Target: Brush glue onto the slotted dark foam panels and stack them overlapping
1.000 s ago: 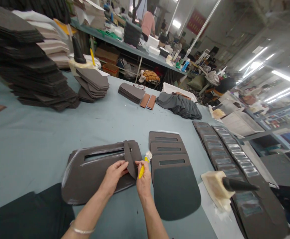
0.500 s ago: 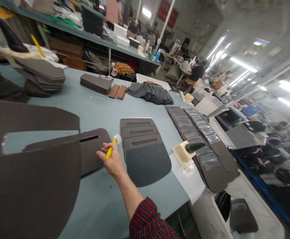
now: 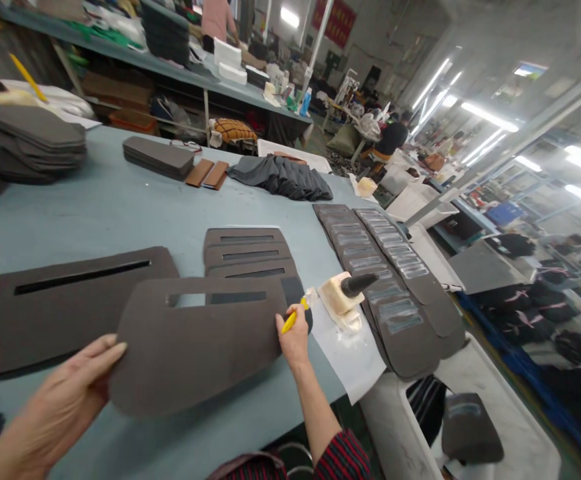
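A dark grey-brown panel [image 3: 195, 353] with a long slot near its top edge is held up over the table. My left hand [image 3: 78, 383] pinches its left edge between thumb and fingers. At the other end, my right hand [image 3: 295, 340] grips a yellow-handled brush [image 3: 289, 323], its fingers also at the panel's right edge. Beneath and behind the panel lie overlapping slotted pieces [image 3: 244, 254], partly covered by it. On the left rests another slotted panel [image 3: 75, 313]. To the right of the brush sits a cream block [image 3: 334, 293] with a black cone [image 3: 359, 285] on it.
Rows of overlapping panels with shiny strips [image 3: 405, 353] line the table's right side. A white sheet [image 3: 363, 367] lies under the cream block. Dark folded fabric [image 3: 283, 177], brown pieces [image 3: 200, 172] and a panel stack [image 3: 158, 157] are further back. A white bin [image 3: 395, 427] stands beside the table.
The large panel has moved right from the left side, uncovering the slotted panel there. My left hand has come into view holding it. My right hand, with the brush, has moved right to its edge.
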`<state>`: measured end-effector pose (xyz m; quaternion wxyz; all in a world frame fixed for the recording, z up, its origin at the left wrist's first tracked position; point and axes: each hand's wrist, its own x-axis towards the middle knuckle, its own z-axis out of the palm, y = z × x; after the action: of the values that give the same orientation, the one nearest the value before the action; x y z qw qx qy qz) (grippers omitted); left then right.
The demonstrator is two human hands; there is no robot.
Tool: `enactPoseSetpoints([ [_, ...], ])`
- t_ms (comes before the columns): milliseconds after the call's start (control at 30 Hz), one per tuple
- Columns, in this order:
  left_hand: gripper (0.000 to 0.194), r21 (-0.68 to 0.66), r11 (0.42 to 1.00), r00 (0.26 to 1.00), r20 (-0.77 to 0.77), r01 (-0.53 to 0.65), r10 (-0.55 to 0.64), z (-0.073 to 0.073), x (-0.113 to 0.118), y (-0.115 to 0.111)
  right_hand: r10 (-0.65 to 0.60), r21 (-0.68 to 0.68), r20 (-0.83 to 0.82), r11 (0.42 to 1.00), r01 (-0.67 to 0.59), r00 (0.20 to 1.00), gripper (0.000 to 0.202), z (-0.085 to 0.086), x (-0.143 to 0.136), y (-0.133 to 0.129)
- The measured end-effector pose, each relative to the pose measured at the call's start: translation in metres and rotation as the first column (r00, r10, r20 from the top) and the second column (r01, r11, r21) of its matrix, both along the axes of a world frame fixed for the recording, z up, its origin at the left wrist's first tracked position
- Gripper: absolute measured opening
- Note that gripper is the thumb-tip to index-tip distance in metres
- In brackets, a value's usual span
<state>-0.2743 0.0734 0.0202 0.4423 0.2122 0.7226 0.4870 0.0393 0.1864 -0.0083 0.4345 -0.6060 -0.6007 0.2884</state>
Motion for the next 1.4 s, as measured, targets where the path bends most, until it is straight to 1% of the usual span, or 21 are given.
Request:
enactPoseSetpoints([
  [33, 0.050, 0.009, 0.999, 0.996, 0.069, 0.050, -0.051, -0.010, 0.012, 0.003, -0.024, 0.058, 0.142, 0.998, 0.016, 0.990, 0.017, -0.006, 0.017, 0.005],
  [100, 0.047, 0.026, 0.992, 0.978, 0.167, 0.125, -0.128, -0.032, 0.039, 0.011, -0.053, 0.168, 0.367, 0.986, -0.010, 0.929, 0.009, -0.021, 0.045, 0.015],
  [167, 0.046, 0.018, 0.991, 0.981, 0.144, 0.130, -0.131, -0.053, 0.063, 0.019, -0.069, 0.250, 0.545, 0.965, -0.083, 0.835, 0.003, -0.038, 0.065, 0.025],
  [233, 0.050, 0.011, 0.995, 0.993, 0.066, 0.095, -0.095, -0.069, 0.083, 0.027, -0.094, 0.288, 0.677, 0.946, -0.146, 0.730, 0.009, -0.052, 0.078, 0.034],
  [300, 0.054, 0.002, 0.999, 0.999, -0.016, 0.048, -0.048, -0.082, 0.095, 0.034, -0.118, 0.298, 0.759, 0.937, -0.181, 0.641, 0.013, -0.063, 0.087, 0.042],
  [333, 0.054, 0.001, 1.000, 0.998, -0.051, 0.029, -0.029, -0.088, 0.098, 0.038, -0.126, 0.297, 0.783, 0.936, -0.189, 0.609, 0.014, -0.067, 0.090, 0.046],
  [400, 0.055, 0.010, 1.000, 0.995, -0.103, 0.013, -0.012, -0.097, 0.103, 0.044, -0.133, 0.292, 0.808, 0.936, -0.195, 0.574, 0.014, -0.074, 0.095, 0.052],
  [467, 0.055, 0.017, 1.000, 0.990, -0.143, 0.010, -0.008, -0.103, 0.104, 0.049, -0.137, 0.291, 0.811, 0.938, -0.190, 0.570, 0.012, -0.078, 0.099, 0.058],
  [567, 0.054, -0.031, 0.999, 0.971, -0.238, 0.022, -0.028, -0.105, 0.105, 0.056, -0.139, 0.293, 0.800, 0.939, -0.179, 0.584, 0.011, -0.084, 0.102, 0.064],
  [667, 0.046, -0.171, 0.984, 0.917, -0.381, 0.058, -0.120, -0.103, 0.106, 0.060, -0.116, 0.270, 0.801, 0.946, -0.182, 0.587, 0.011, -0.089, 0.102, 0.067],
  [733, 0.040, -0.247, 0.967, 0.884, -0.436, 0.061, -0.168, -0.102, 0.106, 0.062, -0.094, 0.245, 0.808, 0.951, -0.187, 0.581, 0.012, -0.091, 0.101, 0.067],
  [833, 0.036, -0.299, 0.953, 0.866, -0.464, 0.045, -0.186, -0.103, 0.107, 0.064, -0.078, 0.218, 0.814, 0.959, -0.179, 0.576, 0.015, -0.094, 0.099, 0.068],
  [933, 0.035, -0.331, 0.943, 0.851, -0.482, 0.043, -0.208, -0.103, 0.108, 0.066, -0.096, 0.227, 0.824, 0.959, -0.169, 0.558, 0.018, -0.097, 0.098, 0.068],
  [1033, 0.032, -0.350, 0.935, 0.843, -0.484, 0.059, -0.235, -0.100, 0.109, 0.068, -0.114, 0.238, 0.836, 0.957, -0.166, 0.537, 0.022, -0.098, 0.099, 0.068],
  [1100, 0.031, -0.363, 0.929, 0.838, -0.483, 0.072, -0.254, -0.097, 0.110, 0.069, -0.108, 0.232, 0.834, 0.958, -0.166, 0.542, 0.024, -0.098, 0.099, 0.068],
  [1200, 0.029, -0.395, 0.915, 0.831, -0.482, 0.077, -0.278, -0.092, 0.111, 0.070, -0.093, 0.231, 0.811, 0.958, -0.171, 0.578, 0.023, -0.097, 0.100, 0.069],
  [1333, 0.027, -0.436, 0.898, 0.817, -0.493, 0.066, -0.300, -0.089, 0.113, 0.071, -0.055, 0.231, 0.731, 0.958, -0.171, 0.680, 0.022, -0.096, 0.099, 0.069],
  [1400, 0.025, -0.447, 0.893, 0.805, -0.507, 0.061, -0.309, -0.088, 0.115, 0.071, -0.040, 0.226, 0.707, 0.959, -0.172, 0.706, 0.021, -0.096, 0.099, 0.069],
])
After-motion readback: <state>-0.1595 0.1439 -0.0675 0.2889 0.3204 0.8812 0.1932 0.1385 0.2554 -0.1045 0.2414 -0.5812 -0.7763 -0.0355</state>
